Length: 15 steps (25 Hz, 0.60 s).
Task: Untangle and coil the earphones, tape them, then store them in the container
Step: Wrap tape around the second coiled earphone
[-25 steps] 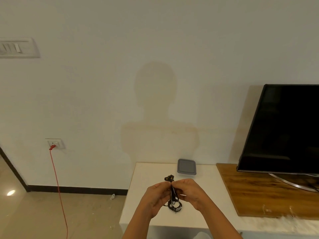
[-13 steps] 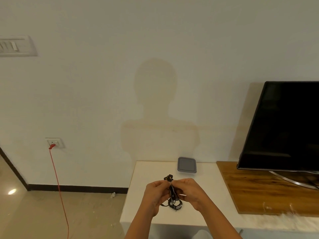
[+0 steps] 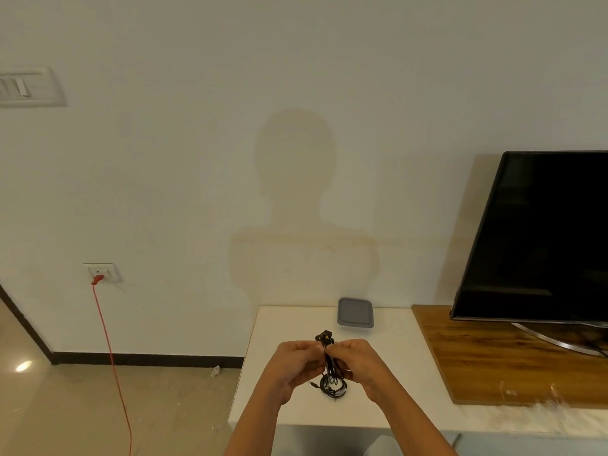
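While both hands meet in the lower middle of the frame, the black earphones (image 3: 333,383) are bunched between them above the white table (image 3: 401,373). The left hand (image 3: 296,365) curls its fingers and pinches the bundle from the left. The right hand (image 3: 360,365) pinches it from the right, and the fingertips of the two hands nearly meet. A short black end pokes up above the fingers. Loose loops hang below, close to the tabletop; whether they touch it cannot be told. The grey container (image 3: 355,313) sits at the table's far edge by the wall, just above the hands in the frame. At right a dark television (image 3: 543,238) stands on a wooden board (image 3: 487,357). At lower left a red cable (image 3: 110,350) drops from a wall socket (image 3: 104,271).
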Tool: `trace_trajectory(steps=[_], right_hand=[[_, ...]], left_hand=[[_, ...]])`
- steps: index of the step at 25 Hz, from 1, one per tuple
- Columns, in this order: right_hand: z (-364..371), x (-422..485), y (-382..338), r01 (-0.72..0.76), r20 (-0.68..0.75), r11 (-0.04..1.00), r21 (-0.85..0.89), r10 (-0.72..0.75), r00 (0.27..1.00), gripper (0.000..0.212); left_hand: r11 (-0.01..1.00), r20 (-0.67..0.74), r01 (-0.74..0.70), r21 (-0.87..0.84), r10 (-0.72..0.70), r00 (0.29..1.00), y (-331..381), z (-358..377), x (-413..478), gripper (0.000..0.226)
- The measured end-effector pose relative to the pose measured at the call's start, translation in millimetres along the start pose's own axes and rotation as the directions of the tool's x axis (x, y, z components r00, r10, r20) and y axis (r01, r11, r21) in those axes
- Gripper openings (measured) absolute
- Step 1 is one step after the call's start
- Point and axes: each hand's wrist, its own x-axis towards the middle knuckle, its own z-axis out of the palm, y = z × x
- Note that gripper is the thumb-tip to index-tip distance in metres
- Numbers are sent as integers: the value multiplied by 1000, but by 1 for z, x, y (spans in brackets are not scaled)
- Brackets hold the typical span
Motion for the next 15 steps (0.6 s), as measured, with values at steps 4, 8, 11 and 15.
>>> trace_trajectory(steps=[4, 8, 11, 15], right_hand=[[0, -2, -2, 94, -53, 985, -147, -103, 993, 20], [-1, -2, 0, 219, -92, 904, -368, -269, 959, 19], [4, -5, 1, 274, -101, 834, -479, -362, 927, 16], [7, -6, 3, 314, 36, 761, -567, -359, 933, 27]], left_hand=[[999, -1, 1, -52, -1, 1000, 0, 0, -1, 20], [996, -46, 3, -93, -8, 999, -2, 3, -1, 21], [989, -57, 33, -145, -42, 997, -5, 6, -1, 16], [980, -79, 60, -190, -77, 994, -8, 8, -4, 5]])
